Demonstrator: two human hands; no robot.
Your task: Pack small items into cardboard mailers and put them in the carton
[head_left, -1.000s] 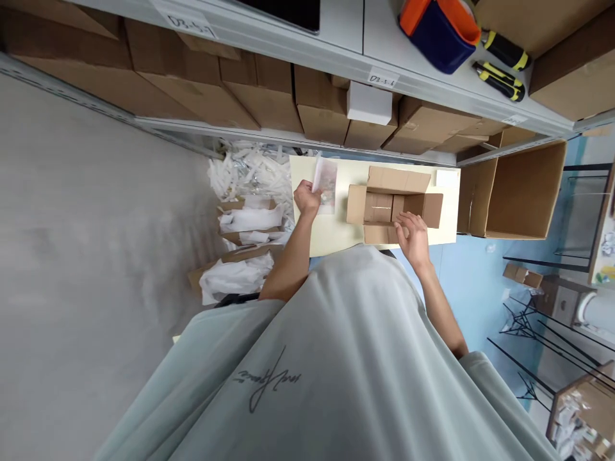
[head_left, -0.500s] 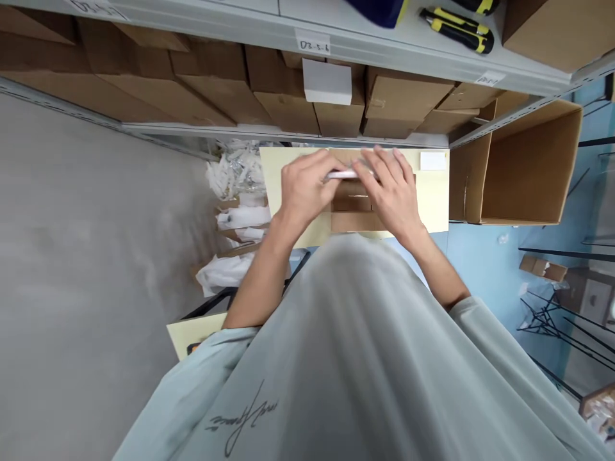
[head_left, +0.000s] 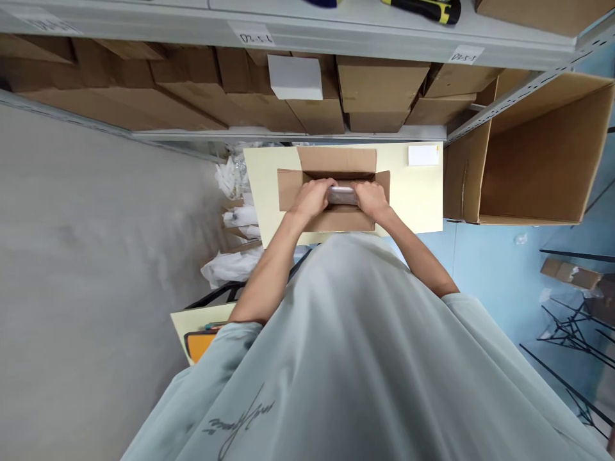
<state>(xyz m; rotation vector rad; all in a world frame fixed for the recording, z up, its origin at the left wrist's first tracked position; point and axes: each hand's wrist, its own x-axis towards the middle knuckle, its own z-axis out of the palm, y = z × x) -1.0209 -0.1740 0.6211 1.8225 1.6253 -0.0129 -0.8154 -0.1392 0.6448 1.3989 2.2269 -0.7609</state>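
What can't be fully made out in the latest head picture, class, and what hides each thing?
All in the head view:
Floor of the open box: mostly hidden by the packet, left hand and right hand.
Ends of the packet: covered by the hands.
Orange item: partly covered by the sleeve.
Dark blue thing: cut off by the top edge.
Writing on the leftmost label: blurred.

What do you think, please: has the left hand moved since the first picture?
Yes: against the cream tabletop, the left hand has moved right, from near the left edge toward the middle, and now holds the packet at the open box.
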